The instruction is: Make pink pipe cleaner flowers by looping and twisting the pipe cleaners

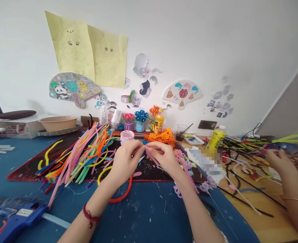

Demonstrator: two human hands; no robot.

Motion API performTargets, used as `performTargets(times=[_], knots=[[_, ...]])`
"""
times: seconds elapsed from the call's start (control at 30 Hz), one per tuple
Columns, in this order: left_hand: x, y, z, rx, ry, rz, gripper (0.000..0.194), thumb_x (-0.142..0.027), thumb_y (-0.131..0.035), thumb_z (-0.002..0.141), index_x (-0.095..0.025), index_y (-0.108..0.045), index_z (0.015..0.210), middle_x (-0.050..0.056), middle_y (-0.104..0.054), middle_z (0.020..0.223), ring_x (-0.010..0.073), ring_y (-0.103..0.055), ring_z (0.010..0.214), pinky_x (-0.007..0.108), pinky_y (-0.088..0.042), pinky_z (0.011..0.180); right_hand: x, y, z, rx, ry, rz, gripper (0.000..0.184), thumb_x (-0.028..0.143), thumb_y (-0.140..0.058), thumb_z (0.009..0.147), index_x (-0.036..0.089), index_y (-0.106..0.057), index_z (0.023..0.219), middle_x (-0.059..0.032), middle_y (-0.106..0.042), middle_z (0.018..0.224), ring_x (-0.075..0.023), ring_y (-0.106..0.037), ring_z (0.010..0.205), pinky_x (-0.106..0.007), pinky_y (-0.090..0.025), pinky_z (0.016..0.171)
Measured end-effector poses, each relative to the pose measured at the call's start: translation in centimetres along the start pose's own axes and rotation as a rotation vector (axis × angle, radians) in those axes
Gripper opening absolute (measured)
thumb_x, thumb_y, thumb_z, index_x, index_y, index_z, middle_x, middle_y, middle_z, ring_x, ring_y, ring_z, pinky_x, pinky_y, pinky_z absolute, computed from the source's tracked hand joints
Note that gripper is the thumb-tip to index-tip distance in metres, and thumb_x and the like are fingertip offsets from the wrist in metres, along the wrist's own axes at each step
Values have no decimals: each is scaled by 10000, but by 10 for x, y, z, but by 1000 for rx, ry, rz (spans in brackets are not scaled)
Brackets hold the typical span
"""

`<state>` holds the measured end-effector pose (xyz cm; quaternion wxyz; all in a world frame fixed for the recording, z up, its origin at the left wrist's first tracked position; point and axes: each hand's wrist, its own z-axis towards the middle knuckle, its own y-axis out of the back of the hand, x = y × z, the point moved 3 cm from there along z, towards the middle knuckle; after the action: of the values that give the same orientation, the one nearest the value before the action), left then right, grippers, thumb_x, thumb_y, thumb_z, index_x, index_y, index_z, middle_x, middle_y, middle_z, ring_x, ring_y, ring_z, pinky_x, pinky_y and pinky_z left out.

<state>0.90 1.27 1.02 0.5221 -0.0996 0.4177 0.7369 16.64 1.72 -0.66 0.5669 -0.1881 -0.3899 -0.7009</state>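
Note:
My left hand (128, 159) and my right hand (164, 158) meet over the dark mat, fingertips pinched together. Between them is a pink pipe cleaner (151, 156), partly covered by my fingers; its end slants down beneath my right hand. Just behind my hands stands a small pale pink cup (127, 135). A heap of orange pipe cleaner loops (161, 135) lies beyond my right hand. Lilac pipe cleaner flowers (206, 185) and pink stems rest to its right. Left of my left hand spreads a large pile of coloured pipe cleaners (75, 152).
A blue hot glue gun (24, 217) lies at the front left. Potted pipe cleaner flowers (141, 116) and an orange drink bottle (159, 122) line the wall. A yellow-green bottle (216, 137) stands right. Another person's hands (282, 165) work over the wooden table at the far right.

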Motion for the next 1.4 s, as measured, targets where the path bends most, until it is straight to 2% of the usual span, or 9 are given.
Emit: performTargets(times=[0.07,0.17,0.37,0.6,0.8,1.07,1.13,1.27,1.4], knots=[[-3,4,0,-14,-203,196,261,-276,-441,958,-169,-615,795,31,-577,768,165,-487,742,283,-376,675,-1,2,0,115,-165,200,444,536,-466,933,178,-704,1045,-55,-707,739,-193,-668,687,-300,-516,656],[-5,6,-2,24,-364,323,310,-269,-388,990,-169,-634,830,56,-602,800,184,-489,784,300,-391,702,-2,5,-1,215,-285,363,453,552,-558,879,153,-713,1028,-44,-681,694,-179,-642,663,-297,-500,649],[-7,4,-4,32,-457,372,302,-243,-402,989,-161,-650,837,64,-613,798,182,-468,759,301,-393,685,-13,3,-3,273,-414,559,349,443,-774,732,135,-728,890,-32,-680,678,-154,-616,643,-258,-471,591],[-6,1,-7,45,-536,475,242,-140,-429,960,-153,-650,863,61,-610,810,174,-459,744,299,-379,674,-23,-1,-3,348,-398,537,345,473,-769,712,134,-706,700,-29,-645,619,-111,-497,495,-229,-370,425],[-7,-3,-5,79,-371,364,261,-230,-442,962,-159,-613,778,44,-587,767,167,-478,739,291,-383,676,-22,-1,3,82,-233,305,292,381,-797,667,180,-595,601,9,-572,609,-139,-504,576,-257,-411,528],[3,-17,-4,98,198,-200,260,-294,-477,875,-171,-488,647,-32,-440,579,119,-408,551,236,-286,518,-2,-3,0,-198,336,-368,304,112,-514,862,196,-590,580,-30,-640,647,-181,-579,678,-340,-404,716],[8,-20,-4,110,250,-266,272,-313,-439,883,-177,-476,650,-44,-393,539,118,-398,515,229,-281,494,0,-4,-1,-195,382,-476,320,118,-490,892,195,-612,607,-39,-657,675,-185,-580,707,-348,-397,742],[10,-14,-1,96,129,-130,244,-305,-468,900,-168,-526,706,-19,-461,631,131,-422,596,244,-311,561,-5,3,1,-13,110,-270,196,308,-609,888,200,-691,747,-48,-698,761,-202,-609,756,-335,-436,746],[3,-7,-2,120,-247,306,242,-182,-394,945,-163,-558,768,36,-530,794,170,-466,743,278,-348,654,-9,5,-1,314,-203,117,499,571,-466,911,160,-718,782,-64,-693,719,-189,-605,626,-300,-459,590]])
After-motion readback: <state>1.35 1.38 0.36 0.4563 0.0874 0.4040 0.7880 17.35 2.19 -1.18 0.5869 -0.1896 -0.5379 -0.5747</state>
